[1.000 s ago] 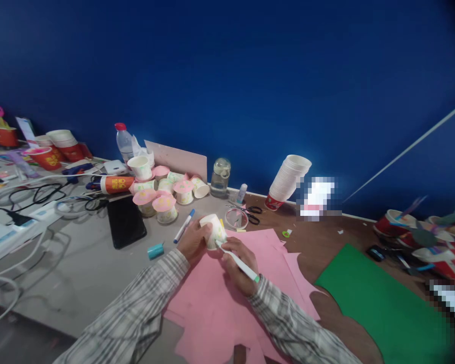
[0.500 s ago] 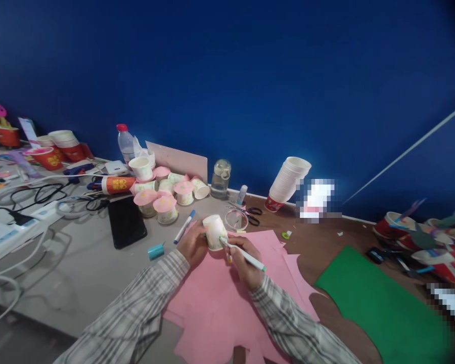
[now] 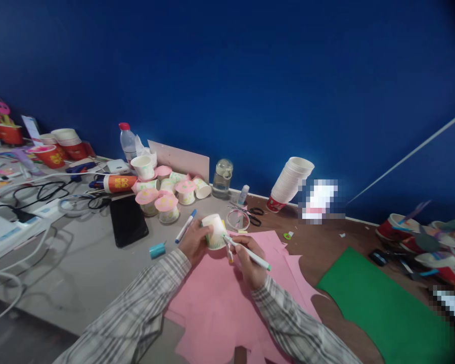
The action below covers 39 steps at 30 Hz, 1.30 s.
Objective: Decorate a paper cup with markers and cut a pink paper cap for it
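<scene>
1. Two plaid sleeves (image 3: 136,313) reach in from the near edge over a spread of overlapping pink paper sheets (image 3: 212,313) on the tabletop (image 3: 79,273).
2. The left hand (image 3: 194,241) has its fingers curled around a small white paper cup (image 3: 214,231), gripping it from the left. The cup is held tipped just above the far edge of the pink sheets, between the two hands.
3. The right hand (image 3: 250,258) pinches a white marker (image 3: 250,254) in its fingers. The marker's tip meets the cup's side, and its green end points out to the right.
4. A green sheet (image 3: 382,303) lies to the right, well apart from the hands.
5. Left of the left hand lie a teal cap (image 3: 156,249) and a blue pen (image 3: 185,226), with a black tablet (image 3: 129,221) flat beyond them.
6. Just behind the cup sit a clear tape roll (image 3: 237,220) and black-handled scissors (image 3: 252,215).
7. Farther back a cluster of small cups with pink tops (image 3: 167,207) stands near a glass jar (image 3: 222,178).
8. A leaning stack of white cups (image 3: 290,182) rests by the blue wall (image 3: 250,76), and a water bottle with a red cap (image 3: 128,143) stands at the far left.
</scene>
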Each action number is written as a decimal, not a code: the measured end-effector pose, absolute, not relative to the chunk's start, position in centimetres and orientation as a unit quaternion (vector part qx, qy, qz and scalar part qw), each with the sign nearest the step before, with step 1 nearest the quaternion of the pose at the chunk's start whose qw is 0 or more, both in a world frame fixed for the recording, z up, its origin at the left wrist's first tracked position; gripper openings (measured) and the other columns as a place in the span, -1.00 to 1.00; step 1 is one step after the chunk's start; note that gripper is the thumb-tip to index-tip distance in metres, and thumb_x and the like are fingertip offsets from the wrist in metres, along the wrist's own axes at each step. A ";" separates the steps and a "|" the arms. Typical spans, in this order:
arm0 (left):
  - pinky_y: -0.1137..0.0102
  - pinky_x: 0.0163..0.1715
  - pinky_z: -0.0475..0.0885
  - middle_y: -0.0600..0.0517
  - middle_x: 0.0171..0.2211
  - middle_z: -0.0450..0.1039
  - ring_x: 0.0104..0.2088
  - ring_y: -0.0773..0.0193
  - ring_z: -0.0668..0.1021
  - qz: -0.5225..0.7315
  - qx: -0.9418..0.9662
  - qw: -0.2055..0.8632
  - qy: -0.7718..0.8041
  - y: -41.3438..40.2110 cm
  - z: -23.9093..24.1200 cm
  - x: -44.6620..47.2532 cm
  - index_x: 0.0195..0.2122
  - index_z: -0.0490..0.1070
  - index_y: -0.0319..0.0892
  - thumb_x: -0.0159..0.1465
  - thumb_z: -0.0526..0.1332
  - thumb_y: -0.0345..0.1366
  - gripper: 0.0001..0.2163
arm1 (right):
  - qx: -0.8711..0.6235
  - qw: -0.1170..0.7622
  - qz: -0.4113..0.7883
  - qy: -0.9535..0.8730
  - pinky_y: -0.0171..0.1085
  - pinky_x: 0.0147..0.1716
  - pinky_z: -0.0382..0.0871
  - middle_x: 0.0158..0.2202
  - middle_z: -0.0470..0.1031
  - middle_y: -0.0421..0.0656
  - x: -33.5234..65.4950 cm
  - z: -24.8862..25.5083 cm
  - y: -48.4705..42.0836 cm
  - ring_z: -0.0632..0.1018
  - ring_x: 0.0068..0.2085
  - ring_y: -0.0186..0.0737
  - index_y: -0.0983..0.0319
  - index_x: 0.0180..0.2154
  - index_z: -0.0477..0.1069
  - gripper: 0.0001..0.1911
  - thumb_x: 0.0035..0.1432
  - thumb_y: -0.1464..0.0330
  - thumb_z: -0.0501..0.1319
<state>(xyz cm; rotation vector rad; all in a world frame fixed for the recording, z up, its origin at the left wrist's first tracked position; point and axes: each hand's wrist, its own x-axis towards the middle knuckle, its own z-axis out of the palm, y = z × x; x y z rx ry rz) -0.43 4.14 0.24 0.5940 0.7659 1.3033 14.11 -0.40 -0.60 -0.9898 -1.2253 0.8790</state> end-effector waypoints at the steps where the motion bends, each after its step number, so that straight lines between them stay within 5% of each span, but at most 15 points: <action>1: 0.38 -0.53 0.35 0.06 -0.52 0.44 -0.51 0.22 0.46 0.584 0.269 0.684 0.344 4.2 0.2 -0.4 -0.36 0.40 -0.20 -0.27 0.36 -0.35 -0.63 | -0.433 0.620 0.374 -0.537 -0.38 -0.74 0.36 -0.63 0.48 -0.21 14.1 -0.6 -0.5 0.45 -0.68 -0.28 0.23 -0.39 0.47 -0.83 -0.05 0.34 0.15; 7: 0.38 -0.51 0.35 0.06 -0.45 0.43 -0.47 0.23 0.47 0.595 0.287 0.661 0.357 4.3 -0.3 -0.4 -0.27 0.37 -0.17 -0.30 0.39 -0.32 -0.52 | -0.418 0.592 0.306 -0.617 -0.23 -0.38 0.49 -0.33 0.57 -0.05 14.2 -0.9 -0.6 0.58 -0.29 -0.06 0.22 -0.37 0.48 -0.83 -0.03 0.38 0.15; 13: 0.38 -0.52 0.35 0.06 -0.46 0.43 -0.47 0.22 0.46 0.571 0.295 0.680 0.353 4.1 0.1 -0.4 -0.27 0.39 -0.17 -0.27 0.38 -0.32 -0.54 | -0.405 0.574 0.325 -0.633 -0.35 -0.66 0.40 -0.29 0.52 -0.08 14.2 -1.3 -0.5 0.50 -0.62 -0.30 0.20 -0.32 0.45 -0.85 0.02 0.37 0.14; 23: 0.34 -0.43 0.32 0.03 -0.47 0.45 -0.38 0.15 0.46 0.585 0.259 0.703 0.309 4.0 0.3 -0.3 -0.31 0.41 -0.22 -0.15 0.29 -0.36 -0.69 | -0.382 0.588 0.308 -0.643 -0.26 -0.40 0.43 -0.33 0.52 -0.11 14.0 -1.0 -0.4 0.55 -0.35 -0.12 0.19 -0.32 0.46 -0.85 0.03 0.36 0.16; 39: 0.37 -0.48 0.29 0.03 -0.47 0.44 -0.40 0.16 0.45 0.582 0.253 0.706 0.315 4.1 0.0 -0.3 -0.32 0.42 -0.21 -0.17 0.28 -0.38 -0.68 | -0.393 0.585 0.290 -0.648 -0.23 -0.35 0.43 -0.35 0.52 -0.14 13.9 -1.4 -0.1 0.54 -0.33 -0.13 0.18 -0.32 0.46 -0.85 0.02 0.39 0.15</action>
